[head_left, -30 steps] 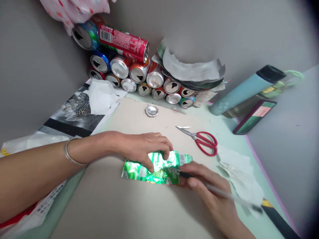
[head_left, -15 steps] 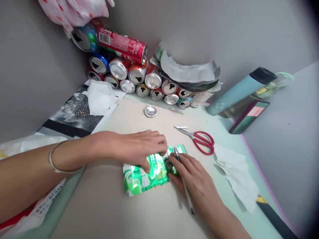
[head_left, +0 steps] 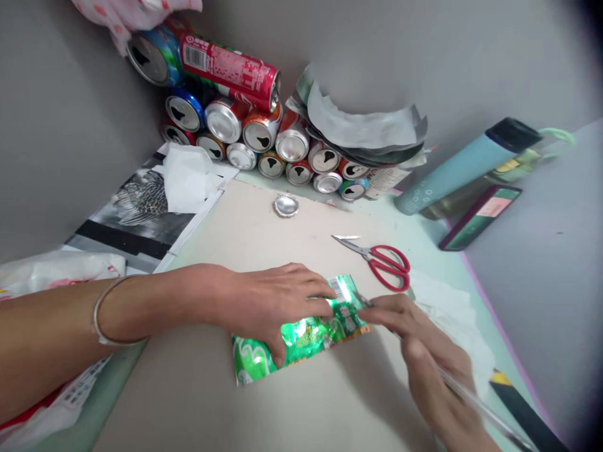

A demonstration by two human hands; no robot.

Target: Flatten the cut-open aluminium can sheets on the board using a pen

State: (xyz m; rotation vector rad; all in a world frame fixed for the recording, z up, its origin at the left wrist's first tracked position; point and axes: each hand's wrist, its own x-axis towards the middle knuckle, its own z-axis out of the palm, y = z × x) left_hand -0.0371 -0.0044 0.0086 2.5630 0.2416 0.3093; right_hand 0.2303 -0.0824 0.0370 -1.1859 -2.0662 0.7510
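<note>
- Head view: left hand (head_left: 277, 307) spread and bent over the green metallic sheet (head_left: 301, 342), fingers and thumb resting on it; not clenched.
- Right hand (head_left: 433, 370) grasps a slim pen-like tool (head_left: 480, 408) at the sheet's right end.
- Sheet lies slanted on the beige board (head_left: 211, 389), which rests on the pale green worktop (head_left: 108, 392).
- Edges: sheet's near edge and near left corner are inside the board; bare board extends from there towards the wearer. A strip of board separates the left hand from the round metal piece (head_left: 286, 205).
- Red-handled scissors (head_left: 389, 267) lie beyond the right hand, near the sheet's far right corner. Stacked cans (head_left: 226, 121) bound the far side; bottle (head_left: 456, 169) and phone (head_left: 481, 218) stand at far right.
- Hidden: sheet's far left part, under the left hand. Tool tip and right hand blurred; exact tip contact cannot be told. Both forearms run out of frame.
</note>
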